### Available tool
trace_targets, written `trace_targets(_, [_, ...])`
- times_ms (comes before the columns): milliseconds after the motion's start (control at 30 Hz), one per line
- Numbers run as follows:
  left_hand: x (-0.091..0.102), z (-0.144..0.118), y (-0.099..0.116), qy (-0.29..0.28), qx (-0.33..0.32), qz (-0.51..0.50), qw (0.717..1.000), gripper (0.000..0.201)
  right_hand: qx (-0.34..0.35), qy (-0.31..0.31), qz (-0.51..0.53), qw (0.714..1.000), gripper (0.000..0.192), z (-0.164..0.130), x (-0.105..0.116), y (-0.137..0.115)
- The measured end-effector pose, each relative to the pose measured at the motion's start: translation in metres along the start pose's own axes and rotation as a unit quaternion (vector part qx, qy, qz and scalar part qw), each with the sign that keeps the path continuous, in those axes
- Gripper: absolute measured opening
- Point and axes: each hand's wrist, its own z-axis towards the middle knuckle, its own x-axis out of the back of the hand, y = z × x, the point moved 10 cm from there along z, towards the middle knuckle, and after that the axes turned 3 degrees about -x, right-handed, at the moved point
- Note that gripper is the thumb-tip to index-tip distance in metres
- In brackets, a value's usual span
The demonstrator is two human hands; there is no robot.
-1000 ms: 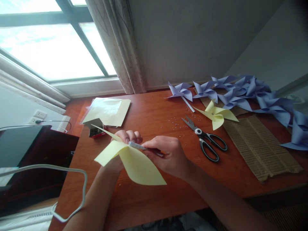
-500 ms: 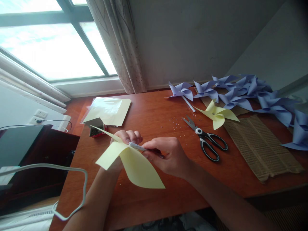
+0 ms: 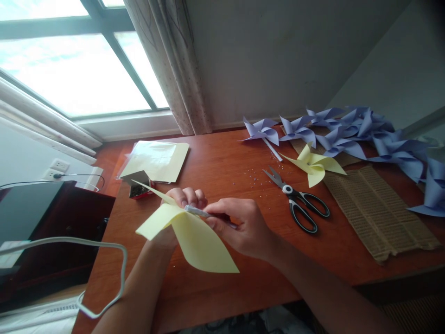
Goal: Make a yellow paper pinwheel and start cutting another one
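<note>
Change since earlier frames: almost none; hands and paper barely shifted. Right hand (image 3: 243, 229): fingers pinched on a slim silvery tool (image 3: 205, 214), tip at the centre of the yellow paper pinwheel (image 3: 194, 236). Left hand (image 3: 182, 202): fingers closed on the folded centre from behind, above the desk's (image 3: 222, 167) near-left part. Paper likely light, floppy, creasable; hold at centre. Scissors (image 3: 299, 204) right; open room behind.
</note>
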Motion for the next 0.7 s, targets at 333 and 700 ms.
trace_targets(333, [-0.009, 0.000, 0.021, -0.029, -0.059, 0.066, 0.996, 0.046, -0.175, -0.067, 0.206, 0.960, 0.031, -0.006, -0.021, 0.033])
trace_targets(700, [-0.010, -0.007, 0.043, -0.033, -0.116, 0.157, 0.980, 0.031, -0.153, -0.044, 0.191, 0.969, 0.026, -0.005, -0.014, 0.028])
